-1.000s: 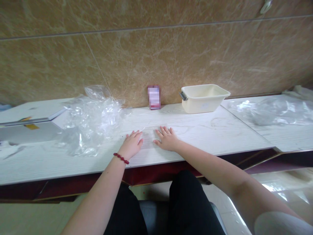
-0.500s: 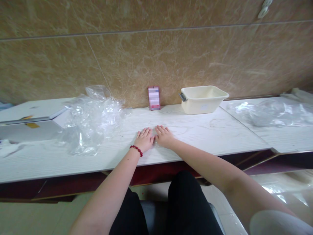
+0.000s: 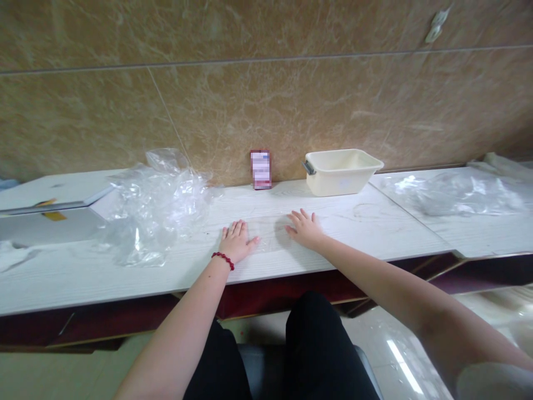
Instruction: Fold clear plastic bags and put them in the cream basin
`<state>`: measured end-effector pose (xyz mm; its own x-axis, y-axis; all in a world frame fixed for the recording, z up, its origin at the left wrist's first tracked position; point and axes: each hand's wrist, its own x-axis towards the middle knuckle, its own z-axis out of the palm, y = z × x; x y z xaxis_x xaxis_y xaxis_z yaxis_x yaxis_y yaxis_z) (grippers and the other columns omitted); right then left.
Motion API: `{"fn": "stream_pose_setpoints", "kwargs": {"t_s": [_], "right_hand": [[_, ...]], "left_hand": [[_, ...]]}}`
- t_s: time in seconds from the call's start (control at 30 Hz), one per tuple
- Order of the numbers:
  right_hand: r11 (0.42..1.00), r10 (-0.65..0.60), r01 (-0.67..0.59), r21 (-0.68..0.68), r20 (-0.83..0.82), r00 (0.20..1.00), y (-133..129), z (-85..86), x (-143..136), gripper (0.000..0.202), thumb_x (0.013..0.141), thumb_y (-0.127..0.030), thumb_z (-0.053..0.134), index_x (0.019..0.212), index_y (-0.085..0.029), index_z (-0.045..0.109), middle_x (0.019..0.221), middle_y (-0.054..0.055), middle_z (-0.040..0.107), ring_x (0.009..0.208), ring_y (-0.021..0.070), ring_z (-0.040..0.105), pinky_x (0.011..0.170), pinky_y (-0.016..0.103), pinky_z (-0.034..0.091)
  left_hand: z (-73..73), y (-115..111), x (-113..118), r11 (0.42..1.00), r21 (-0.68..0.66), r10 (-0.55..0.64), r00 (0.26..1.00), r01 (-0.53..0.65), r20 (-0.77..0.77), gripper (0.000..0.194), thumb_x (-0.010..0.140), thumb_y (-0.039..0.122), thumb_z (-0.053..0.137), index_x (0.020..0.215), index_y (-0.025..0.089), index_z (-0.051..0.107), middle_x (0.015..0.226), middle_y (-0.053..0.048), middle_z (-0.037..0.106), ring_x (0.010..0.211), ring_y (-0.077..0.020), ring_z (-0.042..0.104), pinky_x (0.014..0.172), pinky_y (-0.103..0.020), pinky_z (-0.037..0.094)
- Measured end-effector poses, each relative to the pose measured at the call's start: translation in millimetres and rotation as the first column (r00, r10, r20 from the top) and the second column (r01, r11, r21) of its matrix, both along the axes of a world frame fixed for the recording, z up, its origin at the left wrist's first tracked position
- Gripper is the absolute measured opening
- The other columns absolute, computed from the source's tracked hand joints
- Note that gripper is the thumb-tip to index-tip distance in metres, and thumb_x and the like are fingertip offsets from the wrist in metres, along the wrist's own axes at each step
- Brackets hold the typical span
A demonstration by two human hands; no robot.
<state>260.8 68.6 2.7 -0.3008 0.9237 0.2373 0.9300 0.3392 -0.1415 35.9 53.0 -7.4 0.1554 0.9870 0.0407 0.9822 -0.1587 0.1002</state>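
Note:
On the white wood-grain table [image 3: 353, 222], a thin clear plastic sheet or bag [image 3: 268, 236] lies flat between my hands, its outline hard to make out. My left hand [image 3: 237, 241] rests palm down at its left side, fingers stretched and thumb pointing right. A red bead bracelet [image 3: 224, 260] circles that wrist. At the plastic's right end is my right hand [image 3: 307, 229], fingers spread and holding nothing visible; whether it touches the surface I cannot tell.
A heap of crumpled clear plastic bags [image 3: 158, 208] lies left, beside a white box [image 3: 54, 222]. Against the marbled wall stand a phone-like card [image 3: 261, 171] with a blurred face and a cream bin [image 3: 343, 175]. More clear plastic [image 3: 462, 191] lies far right.
My hands have moved apart from near touching: the left slid slightly left, the right moved right with its fingers spreading. The clear plastic between them shows more.

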Motion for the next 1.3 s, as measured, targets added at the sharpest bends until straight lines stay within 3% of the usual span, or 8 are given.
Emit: {"fn": "stream_pose_setpoints", "kwargs": {"t_s": [0.23, 0.5, 0.73, 0.83, 0.93, 1.03, 1.17, 1.3], "right_hand": [[0.856, 0.511, -0.517, -0.004, 0.169, 0.843, -28.8, 32.7, 19.8, 0.026, 0.076, -0.033, 0.042, 0.092, -0.020, 0.059, 0.092, 0.007, 0.056, 0.090, 0.0179, 0.044, 0.082, 0.035, 0.025], [0.771, 0.566, -0.633, 0.072, 0.379, 0.732, -27.8, 28.8, 8.2, 0.022, 0.078, -0.020, 0.037, 0.073, -0.015, 0.058, 0.079, 0.007, 0.057, 0.077, 0.0151, 0.045, 0.078, 0.034, 0.023], [0.737, 0.644, -0.639, 0.220, 0.055, 0.763, -8.4, 51.4, 7.3, 0.016, 0.076, -0.023, 0.041, 0.078, -0.016, 0.056, 0.080, 0.006, 0.057, 0.083, 0.0164, 0.047, 0.079, 0.033, 0.028], [0.831, 0.556, -0.509, 0.224, -0.370, 0.745, 7.3, 62.5, 5.8, 0.024, 0.078, -0.034, 0.038, 0.088, -0.017, 0.052, 0.089, 0.007, 0.056, 0.087, 0.0164, 0.048, 0.079, 0.031, 0.032], [0.905, 0.259, -0.424, 0.026, -0.824, 0.503, 29.3, 63.3, -0.5, 0.043, 0.078, -0.051, 0.025, 0.095, -0.017, 0.046, 0.091, 0.008, 0.056, 0.085, 0.0173, 0.052, 0.075, 0.033, 0.037], [0.735, -0.123, -0.623, -0.266, -0.957, 0.264, 51.6, 57.4, -11.3, 0.064, 0.074, -0.062, 0.006, 0.088, -0.016, 0.047, 0.084, 0.010, 0.059, 0.078, 0.0193, 0.056, 0.071, 0.037, 0.040], [0.409, -0.397, -0.806, -0.428, -0.879, 0.265, 70.8, 44.1, -22.1, 0.073, 0.068, -0.068, 0.005, 0.085, -0.014, 0.051, 0.082, 0.012, 0.060, 0.076, 0.0214, 0.058, 0.071, 0.041, 0.042], [0.349, -0.463, -0.789, -0.505, -0.825, 0.323, 76.4, 24.7, -23.3, 0.048, 0.075, -0.056, 0.031, 0.088, -0.015, 0.052, 0.089, 0.009, 0.059, 0.074, 0.0167, 0.059, 0.066, 0.034, 0.046]], "left_hand": [[20.3, -6.1, 9.2, 0.996, 0.066, -0.069, 0.986, 0.060, 0.152, 0.054, 0.081, 0.038, 0.022, 0.124, 0.007, 0.024, 0.131, -0.014, 0.026, 0.122, -0.0215, 0.016, 0.098, -0.039, 0.013], [19.2, -32.8, 38.8, 0.948, 0.035, -0.318, 0.933, 0.317, 0.166, 0.057, 0.075, 0.042, 0.038, 0.122, 0.010, 0.030, 0.126, -0.013, 0.035, 0.118, -0.0220, 0.026, 0.097, -0.037, 0.017], [37.1, -25.1, 45.8, 0.958, 0.087, -0.285, 0.892, 0.272, 0.351, 0.034, 0.076, 0.019, 0.036, 0.108, 0.015, 0.050, 0.104, -0.010, 0.057, 0.098, -0.0199, 0.050, 0.092, -0.035, 0.027], [63.5, -17.9, 34.4, 0.984, 0.056, -0.156, 0.669, 0.169, 0.727, 0.027, 0.077, 0.028, 0.039, 0.092, 0.017, 0.059, 0.095, -0.006, 0.061, 0.089, -0.0191, 0.055, 0.081, -0.031, 0.038], [88.3, -9.1, 21.5, 0.981, -0.138, 0.104, 0.235, 0.134, 0.966, 0.025, 0.075, 0.028, 0.044, 0.092, 0.015, 0.057, 0.097, -0.008, 0.060, 0.088, -0.0196, 0.055, 0.072, -0.031, 0.044], [97.8, 7.8, 12.6, 0.946, -0.286, 0.294, -0.034, 0.152, 0.955, 0.019, 0.073, 0.018, 0.047, 0.088, 0.012, 0.057, 0.094, -0.010, 0.060, 0.084, -0.0191, 0.057, 0.068, -0.030, 0.045], [82.4, 38.6, 4.2, 0.902, -0.382, 0.415, -0.165, 0.199, 0.895, 0.014, 0.072, 0.013, 0.048, 0.083, 0.012, 0.058, 0.092, -0.010, 0.060, 0.082, -0.0191, 0.057, 0.067, -0.031, 0.047], [54.6, 56.0, -2.5, 0.871, -0.433, 0.484, -0.248, 0.233, 0.839, 0.012, 0.073, 0.012, 0.048, 0.081, 0.012, 0.057, 0.090, -0.009, 0.060, 0.079, -0.0170, 0.058, 0.065, -0.028, 0.048]]}}
